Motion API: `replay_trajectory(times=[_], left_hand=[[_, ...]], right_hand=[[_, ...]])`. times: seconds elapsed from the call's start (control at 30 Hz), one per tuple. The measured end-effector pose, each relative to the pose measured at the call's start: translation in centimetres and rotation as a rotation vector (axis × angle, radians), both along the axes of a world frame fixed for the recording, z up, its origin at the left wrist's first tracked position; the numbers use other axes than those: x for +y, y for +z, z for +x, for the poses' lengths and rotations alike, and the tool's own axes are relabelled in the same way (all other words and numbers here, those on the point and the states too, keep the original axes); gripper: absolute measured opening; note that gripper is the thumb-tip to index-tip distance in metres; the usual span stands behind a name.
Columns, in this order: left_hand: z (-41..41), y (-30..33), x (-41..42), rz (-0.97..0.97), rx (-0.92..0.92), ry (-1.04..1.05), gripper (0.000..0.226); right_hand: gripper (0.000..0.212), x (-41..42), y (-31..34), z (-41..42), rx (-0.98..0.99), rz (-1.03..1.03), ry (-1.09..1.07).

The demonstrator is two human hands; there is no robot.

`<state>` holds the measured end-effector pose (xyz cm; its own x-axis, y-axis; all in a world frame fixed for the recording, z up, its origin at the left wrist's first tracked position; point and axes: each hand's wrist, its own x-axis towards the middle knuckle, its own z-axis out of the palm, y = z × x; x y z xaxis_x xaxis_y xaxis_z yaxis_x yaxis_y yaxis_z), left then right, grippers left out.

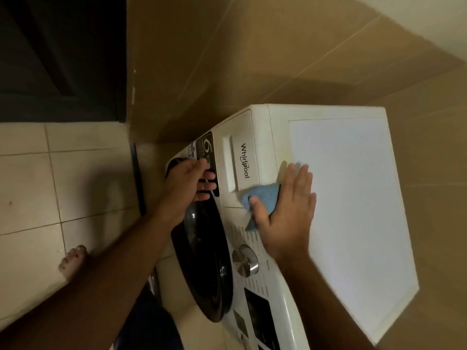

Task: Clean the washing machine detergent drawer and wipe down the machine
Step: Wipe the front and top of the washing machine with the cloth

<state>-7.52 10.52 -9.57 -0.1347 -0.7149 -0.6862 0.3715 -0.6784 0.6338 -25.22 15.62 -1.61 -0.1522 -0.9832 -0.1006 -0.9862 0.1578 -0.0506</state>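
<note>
The right hand (288,210) presses a blue cleaning cloth (262,195) flat-fingered against the white front-loading washing machine (341,198), just right of its closed detergent drawer (240,162); left hand (188,183), fingers relaxed, touches the front left of it.

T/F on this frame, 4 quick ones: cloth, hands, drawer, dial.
1. The right hand presses a blue cloth on the washing machine at its top front edge. True.
2. The detergent drawer is pulled out. False: it sits closed, flush with the front panel.
3. The left hand holds a spray bottle. False: it rests at the dark door rim, holding nothing visible.
4. The silver dial is untouched by either hand. True.
</note>
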Motion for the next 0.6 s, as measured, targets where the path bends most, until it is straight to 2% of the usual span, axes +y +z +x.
replay_trajectory(times=[0.13,0.5,0.6], left_hand=[[0.4,-0.2,0.6,-0.025,0.0,-0.046,0.017],[0.7,-3.5,1.5,-0.019,0.012,0.063,0.02],[0.1,-3.7,1.1,-0.013,0.011,0.079,0.02]], right_hand=[[0.096,2.3,0.0,-0.3,0.039,0.044,-0.054],[0.101,-10.8,-0.7,3.1,-0.018,-0.03,-0.033],[0.101,-9.5,-0.7,3.1,-0.005,-0.043,-0.018]])
